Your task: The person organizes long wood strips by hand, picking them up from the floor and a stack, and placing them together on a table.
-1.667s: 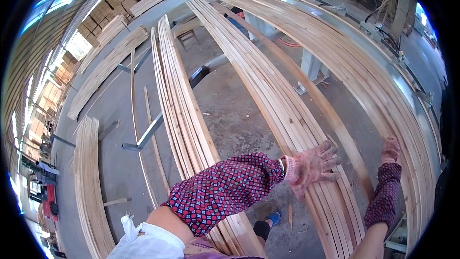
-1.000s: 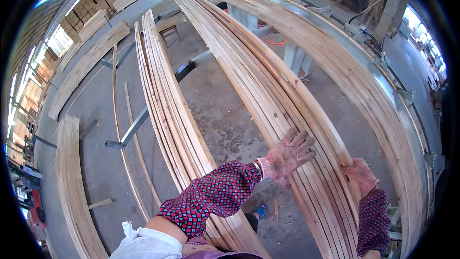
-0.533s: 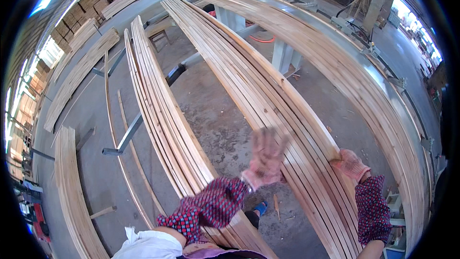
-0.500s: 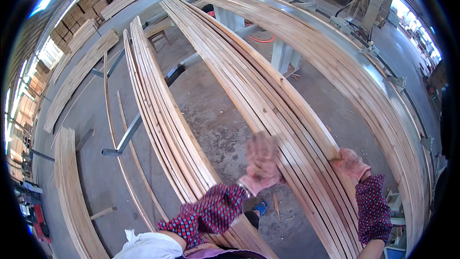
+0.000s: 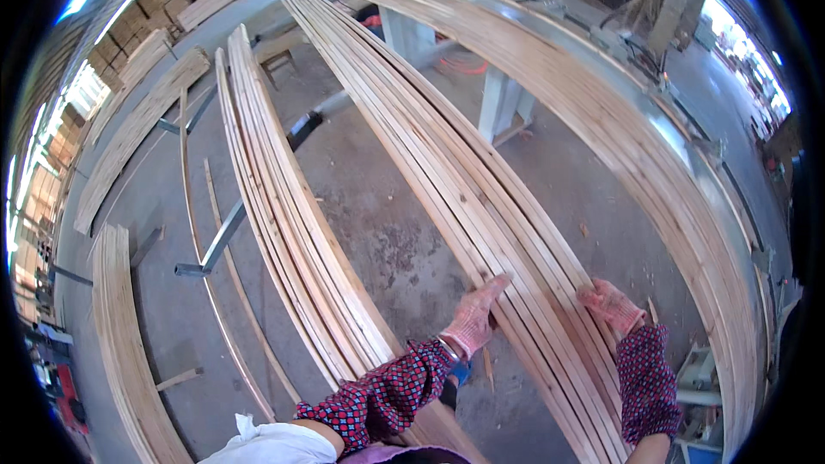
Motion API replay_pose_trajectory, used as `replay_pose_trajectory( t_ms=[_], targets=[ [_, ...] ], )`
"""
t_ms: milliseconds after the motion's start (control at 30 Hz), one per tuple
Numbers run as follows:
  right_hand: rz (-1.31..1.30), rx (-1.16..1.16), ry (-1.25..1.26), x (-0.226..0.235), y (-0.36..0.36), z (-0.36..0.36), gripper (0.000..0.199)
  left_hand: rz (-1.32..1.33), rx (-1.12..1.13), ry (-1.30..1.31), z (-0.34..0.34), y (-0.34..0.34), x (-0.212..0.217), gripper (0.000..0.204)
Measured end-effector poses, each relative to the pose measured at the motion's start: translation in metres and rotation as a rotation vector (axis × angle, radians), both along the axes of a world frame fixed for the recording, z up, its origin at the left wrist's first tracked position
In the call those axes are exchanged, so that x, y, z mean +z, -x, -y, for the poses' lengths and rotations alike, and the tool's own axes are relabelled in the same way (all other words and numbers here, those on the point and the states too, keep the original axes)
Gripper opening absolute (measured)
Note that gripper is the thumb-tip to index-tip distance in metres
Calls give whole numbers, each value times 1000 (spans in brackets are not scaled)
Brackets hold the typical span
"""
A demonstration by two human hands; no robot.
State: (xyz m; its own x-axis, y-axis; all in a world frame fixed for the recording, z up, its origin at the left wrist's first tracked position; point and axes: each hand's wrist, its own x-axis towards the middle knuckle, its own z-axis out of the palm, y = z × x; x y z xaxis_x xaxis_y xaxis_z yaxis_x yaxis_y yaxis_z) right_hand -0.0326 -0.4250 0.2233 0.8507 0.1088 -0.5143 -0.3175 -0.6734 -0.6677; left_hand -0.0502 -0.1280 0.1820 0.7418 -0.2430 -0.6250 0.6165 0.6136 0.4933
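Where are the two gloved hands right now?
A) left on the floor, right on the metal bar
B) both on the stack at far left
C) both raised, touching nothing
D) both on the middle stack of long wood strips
D: the left hand lies on the left edge of the middle stack of strips and the right hand rests on its right side, fingers flat on the wood.

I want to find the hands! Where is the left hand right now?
In the head view, the left hand is low and near the middle, resting on the left edge of the middle stack of long wooden strips.
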Motion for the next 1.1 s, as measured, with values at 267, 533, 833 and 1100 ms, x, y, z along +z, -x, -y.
replay_pose_trajectory(
  t_ms=[267, 533, 833, 1100],
  targets=[
    [109, 43, 36, -8, -17, -51, 62, 38, 126, 133, 5, 5, -8, 43],
    [31, 81, 196, -44, 42, -113, 63, 180, 128, -57, -67, 74, -40, 58],
    [23, 62, 86, -48, 64, -159, 60, 395, 207, -177, -94, 106, -79, 53],
    [20, 175, 279, -24, 47, -181, 65, -1, 404, 262, -110, 79, -31, 56]
  ],
)
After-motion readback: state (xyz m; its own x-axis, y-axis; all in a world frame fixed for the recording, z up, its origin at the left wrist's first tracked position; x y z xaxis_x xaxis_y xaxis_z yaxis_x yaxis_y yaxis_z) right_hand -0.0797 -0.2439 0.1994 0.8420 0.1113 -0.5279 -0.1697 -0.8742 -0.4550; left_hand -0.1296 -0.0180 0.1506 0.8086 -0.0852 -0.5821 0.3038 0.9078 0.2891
